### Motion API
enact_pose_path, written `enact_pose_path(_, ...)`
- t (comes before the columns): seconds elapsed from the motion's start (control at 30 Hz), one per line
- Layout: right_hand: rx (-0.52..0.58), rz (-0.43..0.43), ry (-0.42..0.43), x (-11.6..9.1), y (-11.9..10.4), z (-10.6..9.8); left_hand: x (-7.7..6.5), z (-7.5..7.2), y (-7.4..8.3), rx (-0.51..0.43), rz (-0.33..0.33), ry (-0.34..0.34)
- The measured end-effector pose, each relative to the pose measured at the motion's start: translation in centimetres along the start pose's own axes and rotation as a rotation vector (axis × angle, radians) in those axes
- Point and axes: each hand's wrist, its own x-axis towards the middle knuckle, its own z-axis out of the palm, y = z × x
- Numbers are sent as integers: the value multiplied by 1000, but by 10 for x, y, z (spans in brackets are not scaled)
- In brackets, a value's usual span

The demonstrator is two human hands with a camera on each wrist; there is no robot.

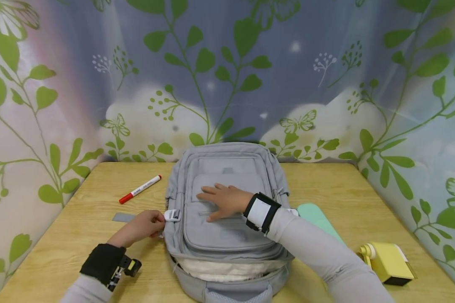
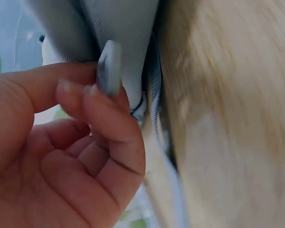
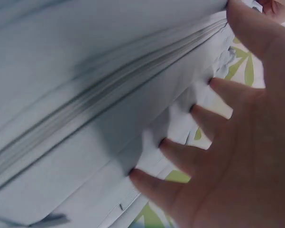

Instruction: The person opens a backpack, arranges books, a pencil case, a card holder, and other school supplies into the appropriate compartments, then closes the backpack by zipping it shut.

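Note:
A grey backpack [image 1: 227, 235] lies on the table with its front up and its carry-handle end toward me. The main compartment gapes at that near end, showing a pale lining. My right hand [image 1: 227, 200] rests on the front pocket with spread fingers; its fingertips touch the fabric in the right wrist view. At the bag's left side, my left hand [image 1: 148, 225] has curled fingers around a white side buckle [image 1: 172, 215]. The left wrist view shows this buckle [image 2: 109, 69] edge-on at the thumb and fingertips. A grey strap [image 1: 123, 217] trails out leftward past the hand.
A red-and-white marker [image 1: 140, 189] lies left of the bag. To the right, a mint-green case [image 1: 318, 219] lies partly behind my right forearm, and a yellow box-shaped object [image 1: 388, 263] stands near the right edge. Leaf-patterned curtains [image 1: 227, 84] close off the back and sides.

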Motion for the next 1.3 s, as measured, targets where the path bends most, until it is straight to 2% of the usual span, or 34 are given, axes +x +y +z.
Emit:
enact_pose_path(0.1,-19,45,9,3,-4,1,-2,3,6,188,67,40)
enact_pose_path(0.17,-32,70,12,4,-7,2,-5,5,10,287,82,59)
enact_pose_path(0.23,-43,88,16,4,-8,3,-9,6,15,341,76,62)
enact_pose_path(0.33,-54,105,21,3,-10,6,-19,5,21,374,87,27)
enact_pose_path(0.43,-63,116,30,3,-11,10,-34,1,25,336,95,-60)
enact_pose_path(0.53,-79,133,39,4,-12,13,-48,-1,28,246,79,-171)
enact_pose_path(0.63,-97,156,41,6,-12,14,-55,3,20,163,79,-266)
enact_pose_path(0.73,-116,175,38,8,-13,13,-53,15,-1,106,148,-331)
enact_pose_path(0.83,-141,190,43,11,-16,12,-52,30,-9,67,211,-353)
enact_pose_path(0.87,-149,194,43,12,-17,12,-55,34,-1,49,218,-355)
enact_pose_path(1.07,-142,232,53,14,-22,15,-81,53,82,-79,164,-366)
enact_pose_path(1.17,-129,243,65,15,-24,17,-79,72,100,-113,177,-379)
enact_pose_path(1.3,-100,230,70,15,-23,17,-72,96,117,-158,227,-366)
